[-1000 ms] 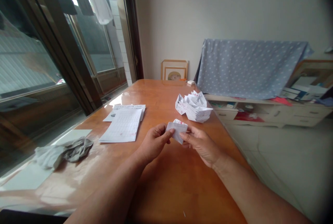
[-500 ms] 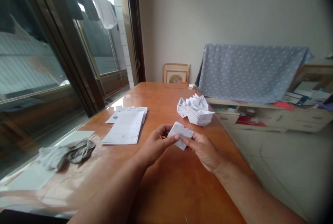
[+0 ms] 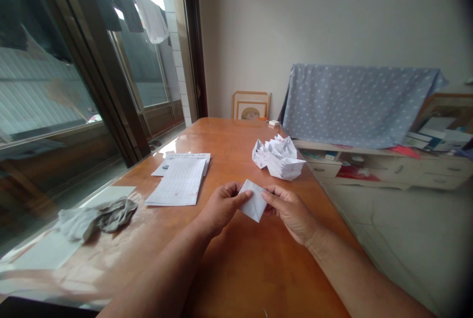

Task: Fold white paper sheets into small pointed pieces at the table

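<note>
Between my two hands is a small folded piece of white paper (image 3: 254,205), held above the table with one corner pointing down toward me. My left hand (image 3: 226,205) pinches its left edge, thumb on top and fingers behind. On the opposite side my right hand (image 3: 291,209) grips the right edge in the same way, its fingertips partly hidden by the paper. Just beyond my hands sits a bunch of folded white paper pieces (image 3: 279,158), nested together with pointed tips sticking up.
On the brown wooden table (image 3: 229,278), a stack of printed sheets (image 3: 177,182) lies to the left. Nearer me on that side is a crumpled grey cloth (image 3: 116,214). A small white box (image 3: 274,123) rests at the far edge. A low white cabinet (image 3: 399,167) stands along the right.
The folded paper has been turned in my hands: the red-marked strip along its top no longer shows, and a plain white diamond face does. Both hands stay in nearly the same place.
</note>
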Available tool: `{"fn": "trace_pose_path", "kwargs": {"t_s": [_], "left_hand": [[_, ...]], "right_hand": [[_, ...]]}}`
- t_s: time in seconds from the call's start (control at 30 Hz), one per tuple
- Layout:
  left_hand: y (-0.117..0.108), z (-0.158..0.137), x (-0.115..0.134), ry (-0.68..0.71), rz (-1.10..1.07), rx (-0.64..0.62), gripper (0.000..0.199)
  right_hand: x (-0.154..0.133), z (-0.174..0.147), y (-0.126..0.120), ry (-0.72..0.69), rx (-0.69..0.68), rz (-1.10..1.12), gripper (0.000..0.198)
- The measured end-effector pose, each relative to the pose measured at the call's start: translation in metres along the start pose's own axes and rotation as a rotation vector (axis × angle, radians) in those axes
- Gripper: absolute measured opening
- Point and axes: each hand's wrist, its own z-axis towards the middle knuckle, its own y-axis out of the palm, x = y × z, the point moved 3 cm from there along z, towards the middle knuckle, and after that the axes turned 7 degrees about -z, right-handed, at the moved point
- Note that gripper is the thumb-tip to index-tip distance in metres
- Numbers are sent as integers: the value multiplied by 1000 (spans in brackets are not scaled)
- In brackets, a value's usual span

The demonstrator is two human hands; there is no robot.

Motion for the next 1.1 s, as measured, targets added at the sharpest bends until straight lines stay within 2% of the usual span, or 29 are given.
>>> {"fn": "trace_pose_path", "kwargs": {"t_s": [0.27,0.4,0.5,0.57,0.67,0.73,0.8,0.87,0.93,1.0,1.1], "left_hand": [[-10,7,-18,-57,197,72,37],[-15,9,-27,-86,307,7,35],[-13,9,-30,-92,330,-109,34],[-10,7,-30,-88,330,-189,34],[-7,6,-29,-63,380,-240,34],[-7,8,-28,-16,466,-184,34],[-11,10,-24,61,584,-60,33],[-14,11,-17,136,706,70,27],[-17,11,-11,179,791,146,19],[-18,10,-6,198,829,158,15],[-15,8,-4,184,862,92,17]], "right_hand": [[9,3,-13,18,52,-465,34],[17,6,-16,-68,100,-644,26],[18,7,-15,-118,139,-582,34],[18,6,-11,-91,91,-481,42],[16,4,-5,-53,-8,-405,31],[17,4,-6,-40,26,-454,24],[20,5,-12,-11,102,-533,22],[24,8,-19,16,143,-640,21],[27,11,-26,21,159,-756,22],[28,14,-33,5,188,-853,21],[27,15,-40,-15,221,-950,18]]}}
